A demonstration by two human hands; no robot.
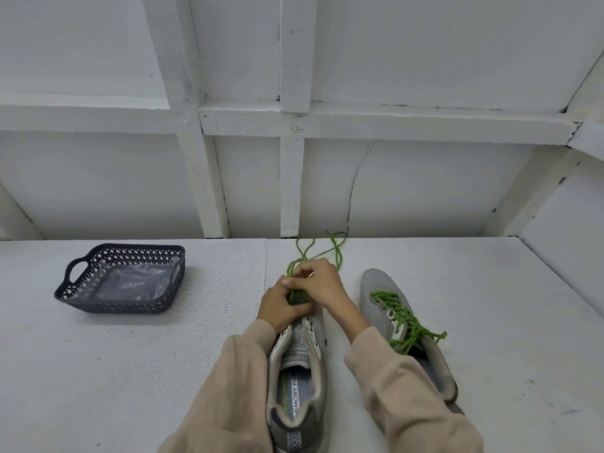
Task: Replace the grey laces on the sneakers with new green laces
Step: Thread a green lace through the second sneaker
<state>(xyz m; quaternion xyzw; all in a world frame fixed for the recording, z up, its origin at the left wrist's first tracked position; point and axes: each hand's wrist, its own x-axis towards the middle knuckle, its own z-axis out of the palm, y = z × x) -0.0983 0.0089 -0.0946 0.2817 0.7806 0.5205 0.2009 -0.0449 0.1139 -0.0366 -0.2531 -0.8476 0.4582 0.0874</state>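
Observation:
Two grey sneakers lie on a white table, toes pointing away from me. The left sneaker [299,371] sits between my forearms, its eyelets bare along most of the tongue. My left hand [281,305] and my right hand [322,282] meet over its toe end, both pinching a loose green lace [336,253] that trails in loops toward the wall. My fingers hide the eyelets there. The right sneaker [389,289] lies beside my right arm, laced with a green lace [403,320] whose ends hang loose.
A dark openwork plastic basket [78,289] with handles stands at the left, holding a clear plastic bag [130,282]. A white panelled wall [294,178] rises right behind the table's back edge. Beige sleeves cover both my forearms.

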